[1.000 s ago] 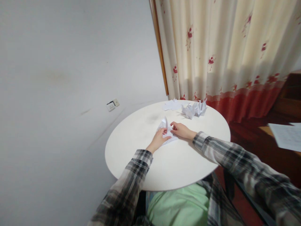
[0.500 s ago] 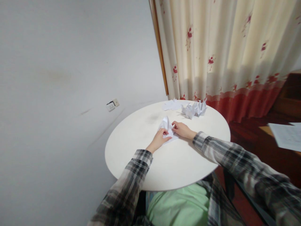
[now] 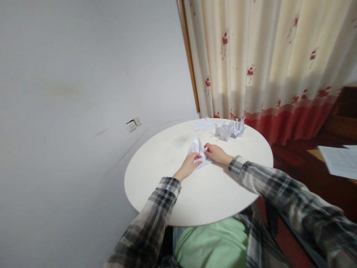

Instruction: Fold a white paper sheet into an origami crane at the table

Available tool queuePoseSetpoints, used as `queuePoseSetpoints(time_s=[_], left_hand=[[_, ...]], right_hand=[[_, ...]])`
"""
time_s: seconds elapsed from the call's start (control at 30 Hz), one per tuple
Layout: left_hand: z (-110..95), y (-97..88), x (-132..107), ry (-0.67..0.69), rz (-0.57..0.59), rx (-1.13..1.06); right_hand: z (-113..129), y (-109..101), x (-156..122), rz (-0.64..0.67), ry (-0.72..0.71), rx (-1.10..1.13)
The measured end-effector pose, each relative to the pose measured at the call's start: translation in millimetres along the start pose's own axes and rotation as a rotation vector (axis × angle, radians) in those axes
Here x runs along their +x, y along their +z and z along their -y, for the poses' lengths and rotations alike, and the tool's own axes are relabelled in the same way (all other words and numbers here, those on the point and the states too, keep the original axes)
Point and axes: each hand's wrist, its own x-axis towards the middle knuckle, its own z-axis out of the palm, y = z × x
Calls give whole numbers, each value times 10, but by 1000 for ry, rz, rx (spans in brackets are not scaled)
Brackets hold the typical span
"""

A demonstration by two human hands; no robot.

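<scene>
A partly folded sheet of white paper (image 3: pixel 196 145) rests near the middle of the round white table, one flap raised at its far end. My left hand (image 3: pixel 192 162) is closed on the paper's near left part, its fingers bent over the folds. At the right edge of the sheet, my right hand (image 3: pixel 215 152) pinches the paper between thumb and curled fingers. Part of the paper is hidden beneath the fingers of both hands.
Folded white paper cranes (image 3: pixel 231 129) stand at the table's far right. Flat white papers (image 3: pixel 205 124) lie at the far edge. The round table (image 3: pixel 150 167) nears a wall with a socket (image 3: pixel 131 126). Printed sheets (image 3: pixel 338 160) sit on another surface, right; a curtain (image 3: pixel 262 67) hangs behind.
The raised flap of the paper has shifted slightly and looks a bit more laid over. Both hands have barely moved.
</scene>
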Motion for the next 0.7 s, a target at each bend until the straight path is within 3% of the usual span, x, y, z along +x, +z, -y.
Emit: queuePoseSetpoints(time_s=[0.7], left_hand=[[54, -2, 20, 87, 5, 94]], right_hand=[[-1, 6, -5, 26, -61, 45]])
